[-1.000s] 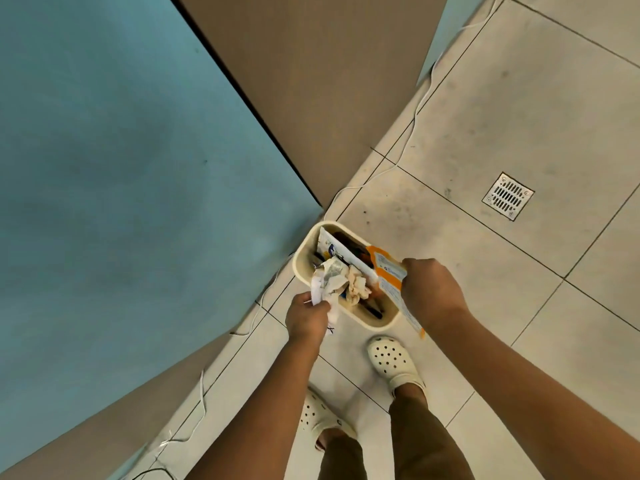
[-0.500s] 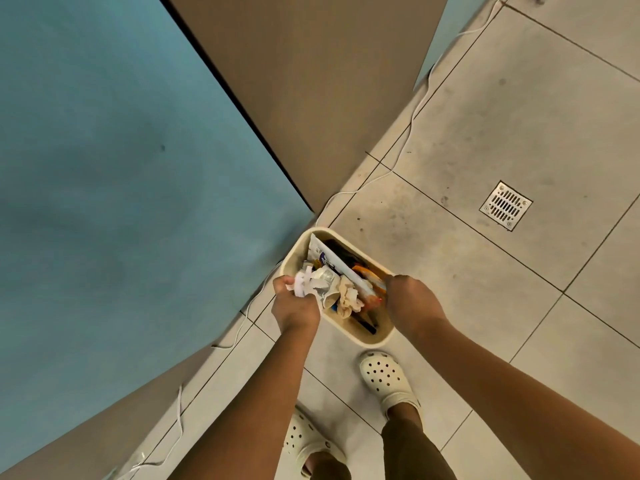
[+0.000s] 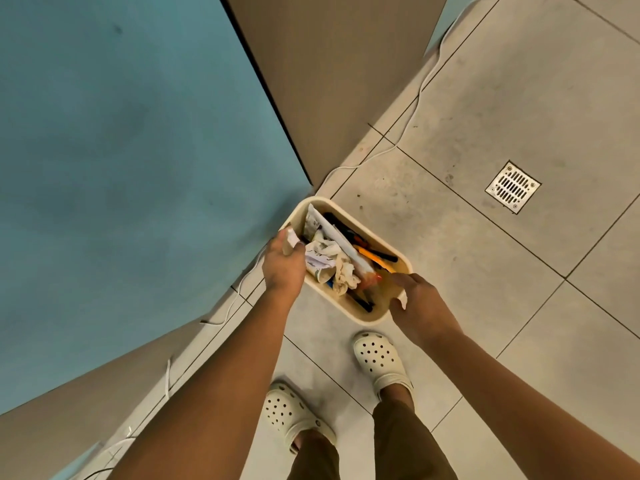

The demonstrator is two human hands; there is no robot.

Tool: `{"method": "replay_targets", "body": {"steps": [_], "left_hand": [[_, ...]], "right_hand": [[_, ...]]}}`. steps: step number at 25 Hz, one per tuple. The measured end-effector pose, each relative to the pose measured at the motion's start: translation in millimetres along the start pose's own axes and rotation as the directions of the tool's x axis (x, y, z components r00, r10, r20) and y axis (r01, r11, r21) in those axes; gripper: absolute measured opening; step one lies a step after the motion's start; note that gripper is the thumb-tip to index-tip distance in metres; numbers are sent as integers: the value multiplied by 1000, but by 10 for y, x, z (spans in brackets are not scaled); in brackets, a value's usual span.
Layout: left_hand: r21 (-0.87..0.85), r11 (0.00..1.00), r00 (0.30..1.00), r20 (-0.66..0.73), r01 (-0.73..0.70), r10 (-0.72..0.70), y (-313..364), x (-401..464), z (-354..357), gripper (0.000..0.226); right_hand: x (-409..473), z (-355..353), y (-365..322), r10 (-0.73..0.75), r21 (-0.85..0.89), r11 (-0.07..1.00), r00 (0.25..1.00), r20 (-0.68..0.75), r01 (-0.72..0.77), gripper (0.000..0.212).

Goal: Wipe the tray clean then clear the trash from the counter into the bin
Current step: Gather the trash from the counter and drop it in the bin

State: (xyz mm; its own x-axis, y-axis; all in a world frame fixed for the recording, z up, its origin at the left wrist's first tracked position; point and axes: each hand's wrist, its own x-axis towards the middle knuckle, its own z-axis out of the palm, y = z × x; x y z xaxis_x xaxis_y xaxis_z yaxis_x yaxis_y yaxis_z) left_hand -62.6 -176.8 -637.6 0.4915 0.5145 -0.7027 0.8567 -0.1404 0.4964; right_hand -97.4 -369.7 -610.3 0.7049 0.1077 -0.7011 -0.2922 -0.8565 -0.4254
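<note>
Both forearms are bare, with no sleeves, watch or rings showing anywhere up from the grip of the left hand (image 3: 282, 268) or the right hand (image 3: 420, 308). Below them, the person wears dark olive-brown trousers (image 3: 408, 445) cut off above the ankle. On the feet are cream clog shoes (image 3: 379, 358), rounded at the toe and dotted with round vent holes.

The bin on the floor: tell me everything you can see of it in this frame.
The bin is a small cream tub, plastic by its look, with rounded corners and a rolled rim. It stands upright on the tiled floor beside the blue panel's corner, nearly full of crumpled paper, a white carton and dark and orange scraps. The left hand hangs over its left rim, the right hand over its near corner; contact is unclear.
</note>
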Motion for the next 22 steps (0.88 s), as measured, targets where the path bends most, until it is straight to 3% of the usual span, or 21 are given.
{"method": "replay_targets", "body": {"steps": [3,6,12,17,22], "left_hand": [[-120,992,998,-57,24,-31,-15,-201,-224,35],[-164,985,998,28,54,-51,136,-595,-532,22],[-131,983,971,186,-129,152,941,-1913,-1399,22],[-182,929,931,114,-324,347,1631,-3110,-2343,29],[-335,790,845,-36,-513,534,1830,-4051,-3331,27]], "right_hand": [[-185,-53,-128,-4,16,1000,1000,-16,4,37],[-483,-220,-442,-49,72,996,996,-70,54,29],[-1393,-989,-1452,-178,203,955,966,-189,216,37],[-2432,-1827,-2364,-410,152,871,862,-299,467,35],[-3314,-2280,-3189,-603,102,723,697,-387,683,34]]}}
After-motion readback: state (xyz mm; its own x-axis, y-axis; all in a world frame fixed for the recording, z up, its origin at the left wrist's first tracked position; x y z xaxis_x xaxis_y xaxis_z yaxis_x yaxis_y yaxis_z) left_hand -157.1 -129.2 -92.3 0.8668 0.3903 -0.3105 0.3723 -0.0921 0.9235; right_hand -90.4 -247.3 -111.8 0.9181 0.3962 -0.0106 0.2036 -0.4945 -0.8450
